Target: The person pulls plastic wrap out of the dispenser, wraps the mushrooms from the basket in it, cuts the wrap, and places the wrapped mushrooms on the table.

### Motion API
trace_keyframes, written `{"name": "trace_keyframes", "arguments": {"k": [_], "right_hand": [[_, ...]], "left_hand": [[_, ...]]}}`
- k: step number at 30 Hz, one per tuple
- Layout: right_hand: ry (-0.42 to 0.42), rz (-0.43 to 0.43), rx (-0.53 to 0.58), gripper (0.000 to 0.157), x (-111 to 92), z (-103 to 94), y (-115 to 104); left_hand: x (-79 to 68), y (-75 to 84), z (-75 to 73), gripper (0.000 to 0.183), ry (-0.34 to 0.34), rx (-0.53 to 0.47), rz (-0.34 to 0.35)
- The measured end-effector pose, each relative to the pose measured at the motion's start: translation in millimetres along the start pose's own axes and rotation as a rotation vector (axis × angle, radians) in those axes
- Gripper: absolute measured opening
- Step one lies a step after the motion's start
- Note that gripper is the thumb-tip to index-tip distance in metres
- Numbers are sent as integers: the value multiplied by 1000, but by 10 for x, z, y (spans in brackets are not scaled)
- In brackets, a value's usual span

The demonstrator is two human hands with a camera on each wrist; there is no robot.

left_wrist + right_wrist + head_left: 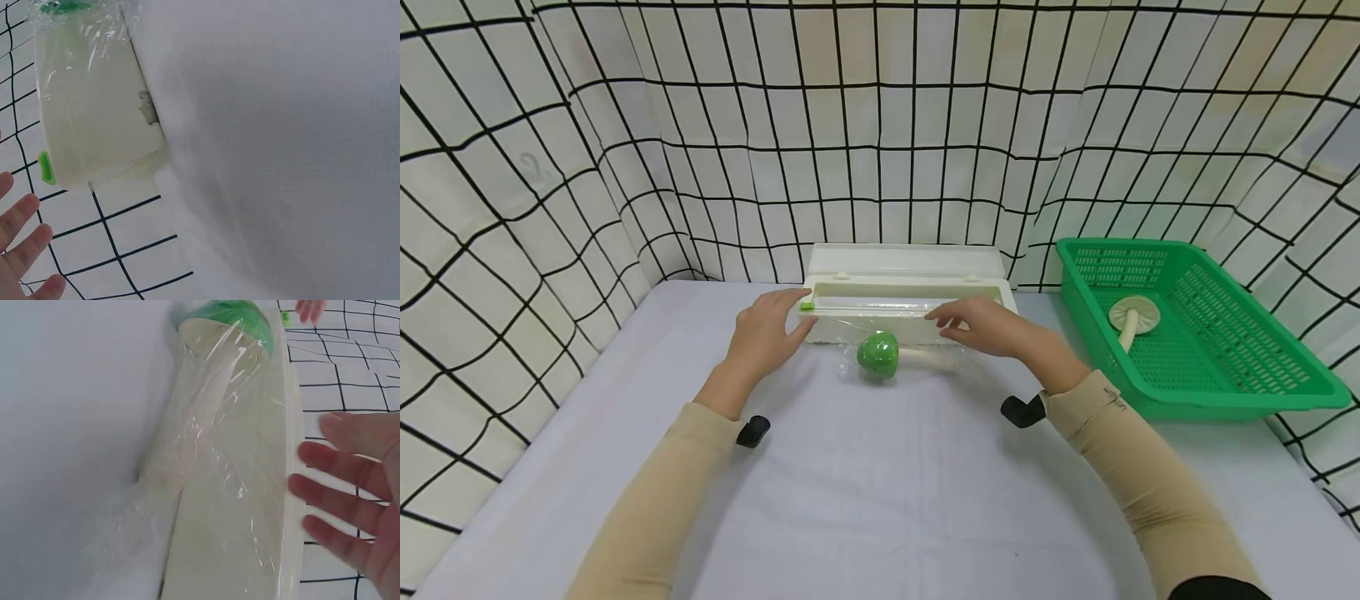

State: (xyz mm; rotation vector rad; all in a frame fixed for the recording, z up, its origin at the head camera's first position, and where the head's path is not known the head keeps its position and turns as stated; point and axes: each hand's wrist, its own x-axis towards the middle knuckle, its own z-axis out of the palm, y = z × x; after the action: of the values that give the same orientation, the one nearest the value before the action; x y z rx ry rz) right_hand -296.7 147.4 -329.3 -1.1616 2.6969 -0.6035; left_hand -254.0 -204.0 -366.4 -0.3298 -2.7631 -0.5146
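A white cling film dispenser point(898, 332) stands at the back of the table with its lid point(910, 261) raised. Its green slide cutter point(807, 307) sits at the left end. In front lies a toy mushroom with a green cap point(878, 355), its pale stem point(199, 409) pointing right, covered by clear film that runs up the dispenser's front. My left hand point(765, 332) is at the dispenser's left end, thumb and fingers apart, holding nothing. Over the right half hovers my right hand point(981, 325), fingers loosely bent; in the right wrist view its fingers point(337, 503) are spread and hold nothing.
At the right stands a green plastic basket point(1225, 400) with a pale mushroom point(1135, 315) inside. Black wire grid walls point(880, 150) with white backing enclose the table's back and sides. A white cloth point(880, 500) covers the tabletop.
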Motion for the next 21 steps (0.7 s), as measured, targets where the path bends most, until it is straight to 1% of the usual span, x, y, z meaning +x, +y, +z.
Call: {"name": "trace_keyframes", "arguments": {"k": [3, 6, 8, 9, 11, 13, 15, 18, 21], "right_hand": [[100, -33, -18, 33, 114, 38, -77], [208, -97, -51, 33, 238, 111, -140], [262, -143, -76, 33, 341, 164, -177], [273, -155, -85, 33, 393, 191, -196], [266, -157, -100, 33, 504, 246, -239], [221, -137, -110, 34, 623, 289, -293], [158, -104, -121, 37, 744, 319, -359], [83, -79, -155, 40, 930, 347, -473], [46, -80, -194, 42, 1095, 373, -599]], "left_hand": [[40, -62, 42, 58, -15, 33, -7], [87, -99, 83, 67, -56, 63, -29], [115, -115, 94, 72, -88, 74, -53], [127, -122, 101, 74, -104, 78, -65], [142, -136, 111, 78, -130, 78, -91], [156, -152, 131, 81, -141, 70, -116], [169, -162, 153, 84, -146, 60, -135], [193, -170, 183, 88, -159, 62, -138], [219, -171, 212, 91, -190, 91, -125]]}}
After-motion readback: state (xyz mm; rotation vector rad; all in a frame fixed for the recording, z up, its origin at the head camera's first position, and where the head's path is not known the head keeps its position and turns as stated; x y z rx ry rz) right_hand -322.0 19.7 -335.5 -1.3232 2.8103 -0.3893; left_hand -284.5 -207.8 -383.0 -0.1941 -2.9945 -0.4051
